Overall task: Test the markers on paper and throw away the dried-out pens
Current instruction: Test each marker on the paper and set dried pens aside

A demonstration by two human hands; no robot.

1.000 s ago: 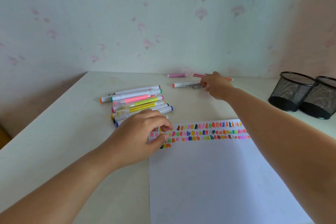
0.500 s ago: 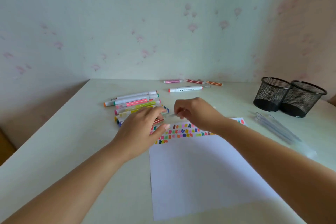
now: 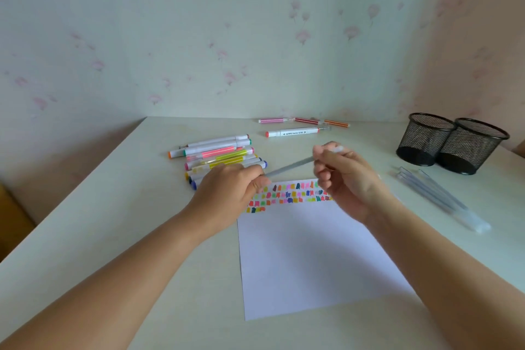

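Both hands hold one thin grey pen [image 3: 289, 168] above the top edge of the white paper [image 3: 309, 258]. My left hand [image 3: 230, 190] pinches its lower left end. My right hand [image 3: 343, 173] grips its upper right end with curled fingers. The paper carries rows of coloured test marks [image 3: 292, 193] along its top. A pile of several markers [image 3: 218, 156] lies left of the hands. Farther back lie a white marker with a red cap [image 3: 292, 132] and three thin striped pens [image 3: 304, 121].
Two black mesh pen cups [image 3: 451, 143] stand side by side at the right. In front of them lie several clear thin pens [image 3: 437, 196]. The table meets a flowered wall at the back, and its left edge drops off.
My right hand came back from the far pens to above the paper with a thin grey pen. My left hand lifted off the paper's corner and took the pen's other end.
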